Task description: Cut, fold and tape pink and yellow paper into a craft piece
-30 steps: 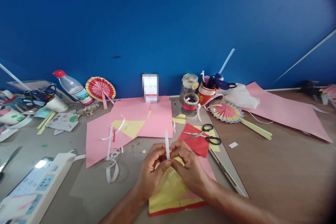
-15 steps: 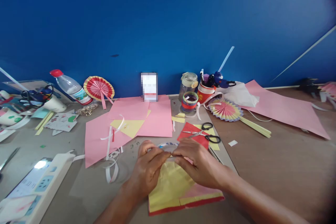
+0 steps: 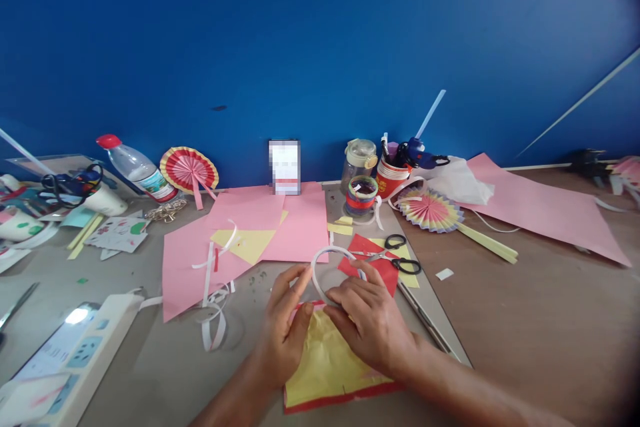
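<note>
A thin white ring, which looks like a roll of tape (image 3: 317, 272), stands tilted above the far edge of a yellow paper sheet (image 3: 335, 353) with red borders. My right hand (image 3: 367, 313) is closed on the ring's near right side, its fingers curled over the rim. At the ring's left side is my left hand (image 3: 286, 327), fingers stretched out and thumb apart, the fingertips touching or nearly touching the rim. The left thumb rests by the sheet's top left corner. Black-handled scissors (image 3: 411, 265) lie on red paper (image 3: 365, 273) just beyond my right hand.
Pink sheets (image 3: 300, 233) and white paper strips (image 3: 215, 327) lie ahead and left. A power strip (image 3: 100, 340) sits at front left. Along the blue wall stand a bottle (image 3: 140, 167), a phone (image 3: 286, 167), a jar (image 3: 359, 157), a red cup (image 3: 390, 177) and paper fans (image 3: 190, 170).
The ring has been raised and tipped more upright above the sheet. My left hand's fingers have spread from their pinch at the sheet's far edge. My right hand has shifted onto the ring.
</note>
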The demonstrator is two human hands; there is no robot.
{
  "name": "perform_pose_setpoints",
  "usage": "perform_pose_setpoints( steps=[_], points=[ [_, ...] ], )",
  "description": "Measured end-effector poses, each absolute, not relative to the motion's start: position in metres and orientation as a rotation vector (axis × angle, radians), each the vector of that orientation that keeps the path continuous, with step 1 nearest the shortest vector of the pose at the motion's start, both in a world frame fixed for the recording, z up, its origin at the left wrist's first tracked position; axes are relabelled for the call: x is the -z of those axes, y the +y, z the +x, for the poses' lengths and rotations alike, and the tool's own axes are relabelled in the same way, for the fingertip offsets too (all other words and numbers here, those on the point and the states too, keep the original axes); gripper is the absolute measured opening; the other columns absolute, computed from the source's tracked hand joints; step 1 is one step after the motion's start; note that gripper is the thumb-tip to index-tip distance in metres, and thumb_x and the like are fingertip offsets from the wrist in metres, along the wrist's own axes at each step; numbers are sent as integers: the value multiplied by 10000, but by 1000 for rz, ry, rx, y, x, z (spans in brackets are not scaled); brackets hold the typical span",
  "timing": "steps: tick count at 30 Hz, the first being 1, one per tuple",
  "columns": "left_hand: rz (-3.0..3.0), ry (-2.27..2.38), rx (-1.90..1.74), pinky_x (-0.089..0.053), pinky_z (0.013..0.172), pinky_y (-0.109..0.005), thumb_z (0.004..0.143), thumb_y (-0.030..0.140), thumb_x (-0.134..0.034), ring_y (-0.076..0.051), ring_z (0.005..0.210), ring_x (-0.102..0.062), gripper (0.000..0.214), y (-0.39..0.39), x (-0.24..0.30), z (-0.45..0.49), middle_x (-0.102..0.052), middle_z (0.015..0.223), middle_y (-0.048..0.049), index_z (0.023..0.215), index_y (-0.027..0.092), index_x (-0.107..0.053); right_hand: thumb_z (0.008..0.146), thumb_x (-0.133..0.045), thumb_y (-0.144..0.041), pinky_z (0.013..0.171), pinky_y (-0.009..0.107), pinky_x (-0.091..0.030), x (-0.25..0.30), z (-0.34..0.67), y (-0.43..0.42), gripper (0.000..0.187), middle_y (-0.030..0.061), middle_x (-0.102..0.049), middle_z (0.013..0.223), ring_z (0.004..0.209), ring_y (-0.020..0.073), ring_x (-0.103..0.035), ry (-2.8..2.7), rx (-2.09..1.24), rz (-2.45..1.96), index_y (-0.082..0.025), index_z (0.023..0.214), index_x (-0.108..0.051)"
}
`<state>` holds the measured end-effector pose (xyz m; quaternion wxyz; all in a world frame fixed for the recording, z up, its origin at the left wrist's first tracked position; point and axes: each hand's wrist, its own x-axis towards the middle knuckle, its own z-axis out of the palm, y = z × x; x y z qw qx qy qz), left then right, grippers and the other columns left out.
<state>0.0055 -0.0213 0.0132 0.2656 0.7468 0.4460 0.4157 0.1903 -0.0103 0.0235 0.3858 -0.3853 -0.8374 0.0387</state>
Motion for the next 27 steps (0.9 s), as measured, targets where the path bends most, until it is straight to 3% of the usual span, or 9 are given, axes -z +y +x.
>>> perform_pose_setpoints(
  steps=[8, 16, 22, 27],
  points=[
    [1926, 1131, -1069, -334, 1134, -373, 947, 180, -467, -218, 1419, -292, 567, -31, -8, 13, -309, 1550, -46, 1472, 320, -304, 921, -478, -162, 993, 446, -315, -25, 191, -8, 72, -13, -620, 627, 597, 149, -566, -2107, 3, -1040, -192, 907, -542],
    [1842, 1108, -1039, -351, 1119, -408, 950, 228, -470, -238, 1392, -349, 501, -33, -9, 15, -357, 1526, -68, 1437, 308, -388, 912, -489, -140, 961, 419, -335, -26, 192, -6, 80, -16, -636, 625, 595, 142, -582, -2060, -29, -1054, -196, 893, -543],
    [1764, 1201, -1188, -442, 1014, -405, 922, 242, -516, -250, 1246, -508, 237, -28, -12, 14, -560, 1308, -111, 1130, 237, -632, 910, -492, -134, 961, 428, -335, -30, 194, -4, 84, -9, -652, 645, 597, 144, -588, -2065, -3, -1047, -199, 929, -541],
    [1830, 1282, -1270, -489, 885, -349, 864, 234, -593, -224, 1053, -593, 77, -25, -16, 15, -608, 1086, -86, 926, 212, -633, 920, -500, -163, 942, 414, -335, -31, 196, -4, 57, -3, -651, 656, 601, 144, -586, -2094, 60, -1034, -189, 941, -546]
  ],
)
